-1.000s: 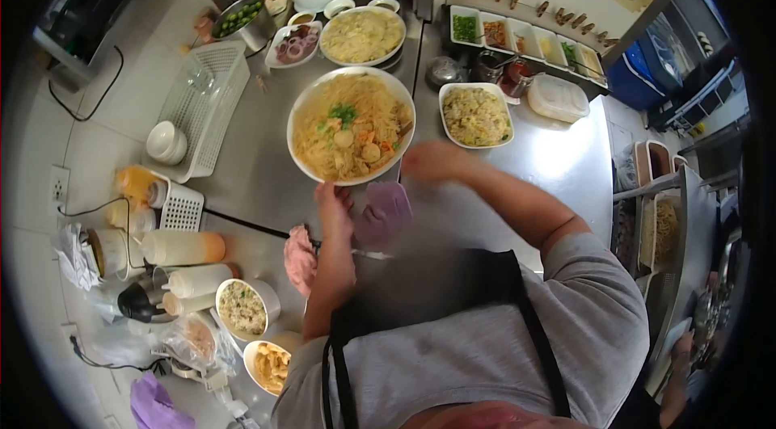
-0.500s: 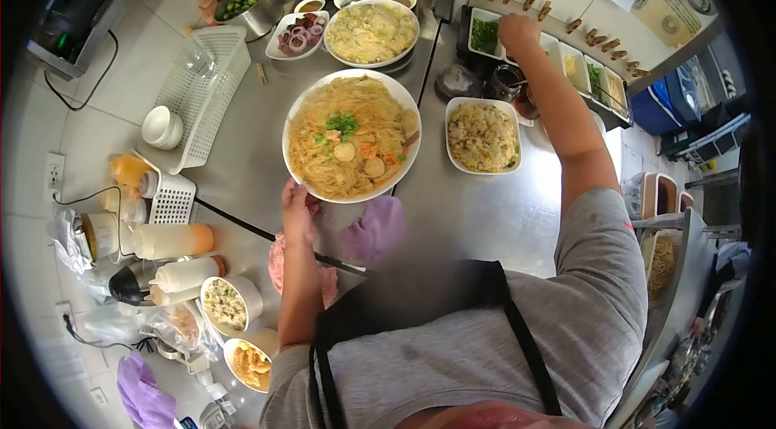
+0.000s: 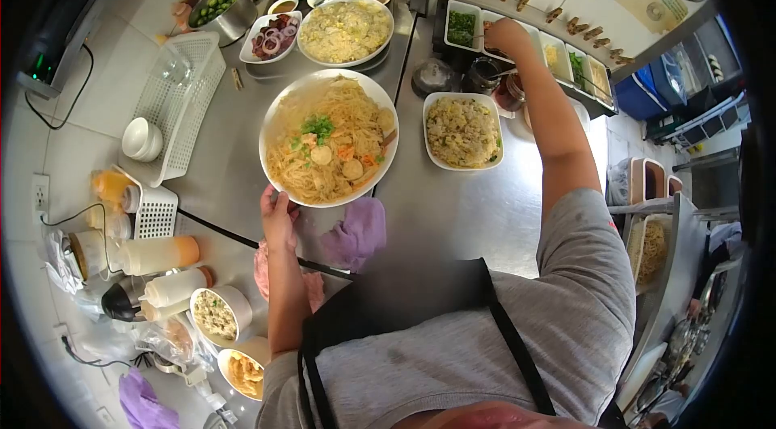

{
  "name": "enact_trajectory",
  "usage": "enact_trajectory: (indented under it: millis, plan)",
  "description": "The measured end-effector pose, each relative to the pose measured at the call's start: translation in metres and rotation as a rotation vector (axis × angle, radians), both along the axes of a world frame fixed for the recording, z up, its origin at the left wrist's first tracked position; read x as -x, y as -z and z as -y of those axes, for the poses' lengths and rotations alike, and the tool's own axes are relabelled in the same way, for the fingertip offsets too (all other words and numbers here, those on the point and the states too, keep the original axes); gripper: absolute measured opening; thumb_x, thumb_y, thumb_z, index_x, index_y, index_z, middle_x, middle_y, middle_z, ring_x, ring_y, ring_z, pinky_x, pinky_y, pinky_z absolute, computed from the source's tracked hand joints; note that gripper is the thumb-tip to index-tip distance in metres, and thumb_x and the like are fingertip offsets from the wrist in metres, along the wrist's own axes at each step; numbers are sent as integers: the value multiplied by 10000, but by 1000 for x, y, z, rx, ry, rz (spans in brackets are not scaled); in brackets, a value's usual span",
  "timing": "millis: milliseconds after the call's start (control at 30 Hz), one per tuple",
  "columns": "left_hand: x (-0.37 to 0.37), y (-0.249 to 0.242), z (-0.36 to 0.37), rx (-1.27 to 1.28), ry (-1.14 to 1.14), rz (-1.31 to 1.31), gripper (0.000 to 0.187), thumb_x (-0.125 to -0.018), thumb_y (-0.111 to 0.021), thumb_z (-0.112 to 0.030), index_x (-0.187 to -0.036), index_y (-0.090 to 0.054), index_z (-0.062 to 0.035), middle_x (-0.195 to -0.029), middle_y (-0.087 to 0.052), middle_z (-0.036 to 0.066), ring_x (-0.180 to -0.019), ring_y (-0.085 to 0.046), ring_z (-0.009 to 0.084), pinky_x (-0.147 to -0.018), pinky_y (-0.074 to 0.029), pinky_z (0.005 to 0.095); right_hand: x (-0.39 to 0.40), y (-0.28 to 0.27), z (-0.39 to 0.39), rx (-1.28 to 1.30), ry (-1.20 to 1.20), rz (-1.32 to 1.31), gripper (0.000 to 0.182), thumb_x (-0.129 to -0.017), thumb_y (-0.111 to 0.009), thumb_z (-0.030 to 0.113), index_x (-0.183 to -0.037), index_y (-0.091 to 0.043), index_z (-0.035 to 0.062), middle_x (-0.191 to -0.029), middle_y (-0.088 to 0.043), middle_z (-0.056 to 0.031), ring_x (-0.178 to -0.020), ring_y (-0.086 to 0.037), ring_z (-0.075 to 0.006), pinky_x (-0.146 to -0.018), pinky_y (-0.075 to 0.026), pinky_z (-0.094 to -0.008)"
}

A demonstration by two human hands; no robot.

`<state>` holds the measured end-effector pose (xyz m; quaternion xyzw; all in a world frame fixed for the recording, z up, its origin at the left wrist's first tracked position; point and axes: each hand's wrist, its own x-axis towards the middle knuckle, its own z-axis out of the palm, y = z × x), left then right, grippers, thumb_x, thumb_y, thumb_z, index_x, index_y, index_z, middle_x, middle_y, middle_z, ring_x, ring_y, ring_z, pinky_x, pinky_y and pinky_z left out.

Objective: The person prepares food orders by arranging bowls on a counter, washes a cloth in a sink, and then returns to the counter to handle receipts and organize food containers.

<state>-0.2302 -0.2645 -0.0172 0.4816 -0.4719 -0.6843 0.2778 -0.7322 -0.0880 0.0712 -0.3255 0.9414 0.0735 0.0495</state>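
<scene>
My left hand (image 3: 279,219) grips the near left rim of a large white plate of noodles (image 3: 327,170). Thin noodles fill the plate, with chopped greens, orange shreds and round pale slices on top. My right hand (image 3: 508,37) reaches down into the second of a row of white containers, its fingers curled and their tips hidden inside. Beside it, the leftmost container (image 3: 461,28) holds chopped green herbs. A square white bowl of fried rice (image 3: 462,132) stands below my right forearm, to the right of the plate.
Behind the plate are a bowl of pale egg-like food (image 3: 346,31) and a dish of sliced onions (image 3: 275,37). A white basket (image 3: 190,98) and squeeze bottles (image 3: 176,286) line the left. A purple cloth (image 3: 356,233) lies near the plate. Dark jars (image 3: 483,73) stand below the containers.
My right hand has moved slightly right, away from the herb container and lower over the second one. The whole view has shifted a little. My left hand stays at the plate's rim.
</scene>
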Motion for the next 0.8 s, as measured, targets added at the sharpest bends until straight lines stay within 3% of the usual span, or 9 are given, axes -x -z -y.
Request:
enact_trajectory:
  millis: [33,233,333,367,500,567,633,700,800]
  plan:
    - [0,1,0,5,-8,3,292,-834,-454,-160,-1119,-396,-149,-820,-542,-23,-669,-489,87,-594,-353,231,2,-4,-5,-84,-68,0,254,-662,-496,225,-780,-622,38,-824,-585,-179,-810,-567,-292,-729,-439,-359]
    - [2,-1,0,6,-17,61,302,-824,-473,-178,-1117,-406,-147,-822,-551,-21,-655,-501,77,-575,-356,225,1,-2,-30,613,132,54,272,-681,-540,255,-700,-596,-10,-645,-575,-158,-598,-551,-227,-565,-415,-334]
    - [2,2,-1,27,-35,24,302,-817,-485,-182,-1109,-415,-146,-810,-547,-22,-645,-500,67,-564,-361,211,-32,-38,-16,564,15,83,280,-690,-517,295,-702,-610,31,-699,-591,-154,-651,-572,-292,-609,-441,-369]
    - [1,1,-1,28,-41,31,298,-817,-485,-181,-1105,-418,-145,-801,-544,-23,-642,-497,66,-564,-362,208,-51,-53,-8,603,122,288,265,-694,-539,289,-701,-607,33,-657,-586,-133,-610,-571,-250,-597,-440,-346]
    - [3,0,-1,40,-31,45,284,-817,-487,-176,-1093,-428,-141,-771,-528,-28,-630,-483,59,-561,-368,199,-130,-70,23,680,-185,275,222,-702,-541,257,-734,-613,49,-659,-589,-127,-599,-572,-231,-585,-445,-327]
    - [1,-1,-1,44,-20,47,285,-817,-489,-174,-1093,-428,-136,-766,-521,-27,-627,-477,58,-558,-373,200,-166,-57,44,643,-242,236,212,-710,-514,250,-754,-616,69,-716,-600,-121,-665,-581,-270,-601,-458,-348]
    - [1,-1,-1,45,-11,41,292,-816,-491,-172,-1097,-426,-128,-769,-517,-22,-628,-473,61,-554,-382,202,-205,-36,61,505,-342,35,181,-734,-487,237,-769,-582,86,-719,-584,-107,-688,-578,-265,-572,-470,-381]
    - [1,-3,-2,39,-12,41,304,-813,-495,-173,-1104,-423,-121,-769,-514,-17,-627,-471,63,-549,-389,203,-231,-9,74,528,-516,-156,157,-734,-490,234,-775,-568,104,-722,-572,-99,-670,-574,-262,-548,-471,-382]
    - [1,-7,-3,43,-37,43,330,-806,-505,-178,-1117,-416,-113,-768,-514,-10,-617,-472,67,-537,-393,203,-228,-12,77,682,-451,-167,145,-725,-492,230,-744,-570,109,-726,-566,-96,-643,-572,-262,-535,-469,-377]
